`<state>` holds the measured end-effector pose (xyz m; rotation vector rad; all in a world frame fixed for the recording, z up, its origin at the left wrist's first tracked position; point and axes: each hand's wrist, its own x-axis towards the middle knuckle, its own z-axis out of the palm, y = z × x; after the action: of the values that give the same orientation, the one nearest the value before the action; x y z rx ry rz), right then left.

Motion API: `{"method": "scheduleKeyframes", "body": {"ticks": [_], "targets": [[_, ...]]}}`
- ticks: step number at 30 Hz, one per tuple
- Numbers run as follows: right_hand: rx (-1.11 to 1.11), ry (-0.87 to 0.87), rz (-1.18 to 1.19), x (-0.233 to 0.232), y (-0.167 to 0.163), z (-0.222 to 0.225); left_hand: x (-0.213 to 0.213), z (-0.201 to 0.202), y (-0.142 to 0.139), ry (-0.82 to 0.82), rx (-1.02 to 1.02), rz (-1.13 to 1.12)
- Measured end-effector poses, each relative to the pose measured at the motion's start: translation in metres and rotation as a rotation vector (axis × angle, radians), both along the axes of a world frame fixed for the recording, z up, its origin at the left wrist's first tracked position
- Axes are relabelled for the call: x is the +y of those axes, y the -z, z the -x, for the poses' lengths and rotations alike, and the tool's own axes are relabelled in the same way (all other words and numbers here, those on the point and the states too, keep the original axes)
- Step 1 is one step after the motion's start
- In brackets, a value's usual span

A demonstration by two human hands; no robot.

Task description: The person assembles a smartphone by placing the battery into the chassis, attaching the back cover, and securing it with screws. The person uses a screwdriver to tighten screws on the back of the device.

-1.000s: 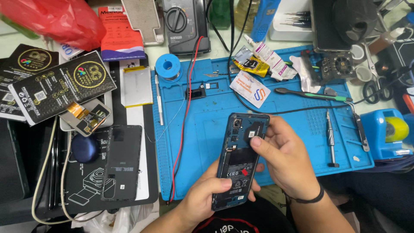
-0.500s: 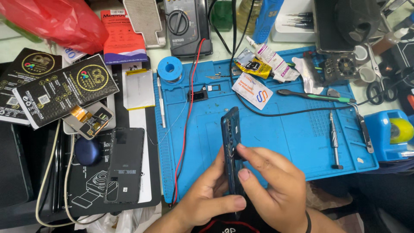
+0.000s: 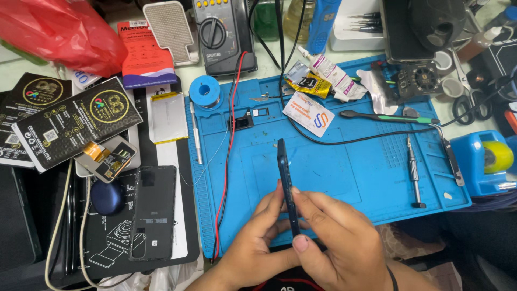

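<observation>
Both hands are seen low in the middle of the frame, brought together over the near edge of a blue work mat (image 3: 344, 172). The left hand (image 3: 258, 242) is raised from the lower centre with its fingers (image 3: 272, 202) curled up against the left side of a dark blue phone (image 3: 287, 183), and the right hand (image 3: 336, 240) is laid over it from the right, the thumb (image 3: 301, 242) pressed along the lower end and the index finger stretched across toward the phone's edge. The phone is thus gripped by the fingers of both hands, neither hand being slack. The phone is held on edge, so that only its thin side is shown to the camera, its upper end pointing toward the middle of the mat and standing clear above the fingertips. The mat is spread over a crowded counter (image 3: 269, 59). A red wire (image 3: 229, 156) is run down the mat's left part and a black cable (image 3: 344, 141) is looped across its centre. A screwdriver (image 3: 413, 171) is laid at the right of the mat, well apart from the hands. A multimeter (image 3: 221, 35) is set at the upper centre, a blue roll of solder (image 3: 204, 90) just below it, and a black phone back cover (image 3: 152, 213) is placed at the lower left.
</observation>
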<state>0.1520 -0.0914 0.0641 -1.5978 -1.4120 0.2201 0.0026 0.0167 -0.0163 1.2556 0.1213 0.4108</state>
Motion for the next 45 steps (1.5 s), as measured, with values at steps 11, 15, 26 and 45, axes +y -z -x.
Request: {"method": "scheduleKeyframes", "body": {"ticks": [11,15,26,45], "targets": [[0.431,-0.007,0.015,-0.002,0.015,-0.01,-0.003,-0.01,-0.021,-0.179,0.013,-0.249],[0.527,0.13,0.118,-0.004,0.026,-0.014,-0.001,-0.012,-0.026,-0.242,0.089,-0.4],[0.717,0.207,0.137,-0.004,0.049,-0.016,-0.001,-0.016,-0.027,-0.341,0.138,-0.555],[1.108,0.071,0.064,-0.003,0.065,-0.026,0.005,-0.017,-0.04,-0.35,0.264,-0.692]]}}
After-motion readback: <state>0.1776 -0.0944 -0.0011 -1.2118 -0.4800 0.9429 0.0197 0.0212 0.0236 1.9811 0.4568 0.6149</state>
